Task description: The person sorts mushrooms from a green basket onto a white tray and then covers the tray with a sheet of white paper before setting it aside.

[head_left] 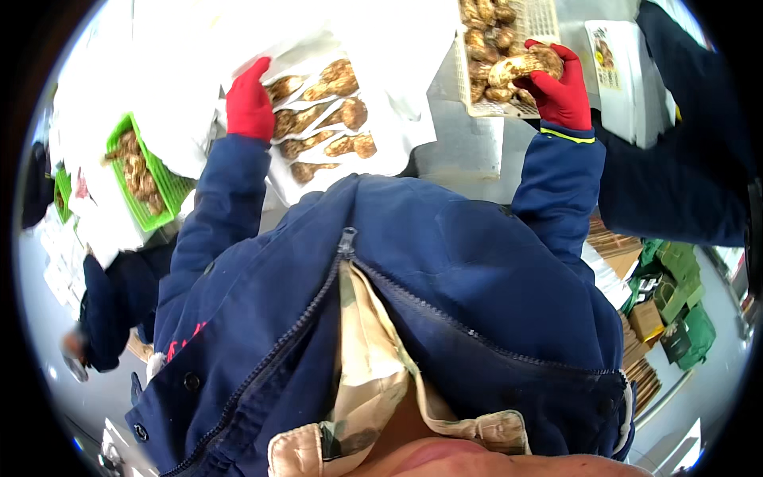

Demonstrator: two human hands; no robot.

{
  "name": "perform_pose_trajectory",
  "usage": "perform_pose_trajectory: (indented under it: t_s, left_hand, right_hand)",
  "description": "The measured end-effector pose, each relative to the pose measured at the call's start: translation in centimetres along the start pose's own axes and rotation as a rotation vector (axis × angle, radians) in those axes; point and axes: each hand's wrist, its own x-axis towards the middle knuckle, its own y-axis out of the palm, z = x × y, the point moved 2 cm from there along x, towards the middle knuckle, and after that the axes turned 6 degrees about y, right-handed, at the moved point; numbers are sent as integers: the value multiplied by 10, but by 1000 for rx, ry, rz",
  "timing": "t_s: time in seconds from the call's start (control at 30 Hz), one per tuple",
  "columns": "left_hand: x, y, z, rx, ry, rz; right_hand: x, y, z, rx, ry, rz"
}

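We list: navy jacket (pixel 477 230), dark zip (pixel 347 241) part-open, red marking (pixel 184 342), dark buttons (pixel 191 381); beige camouflage shirt (pixel 369 362); red gloves (pixel 251 103), lime trim (pixel 567 138) at right wrist.

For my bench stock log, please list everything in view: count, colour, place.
Lattice basket: one, cream, top right, holding brown mushrooms
Held mushroom: one, brown, over lattice basket
Spread mushrooms: about seven, brown, on white paper
Plastic baskets: two, green, left, nearer holding mushrooms
Package: one, white, right of lattice basket
Tabletop: one, grey metal, upper centre
Cardboard stacks: several, brown, lower right
Bags: unclear count, green, lower right
Co-workers' sleeves: at least two, dark, left and right
Jacket: one, navy, centre
Left hand: one, red-gloved, beside spread mushrooms
Right hand: one, red-gloved, gripping held mushroom
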Motion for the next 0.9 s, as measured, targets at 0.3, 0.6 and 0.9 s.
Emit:
perform_pose_trajectory:
  t_s: [0.3,0.6,0.9]
  left_hand:
    - [-21,-11,10,-276,-21,-293]
    - [-45,-41,28,-432,-162,-398]
    - [13,-37,-11,-266,-43,12]
  right_hand:
    - [35,144,24,-770,-160,144]
    - [51,227,-22,-869,72,348]
    - [82,271,-63,-1476,-97,249]
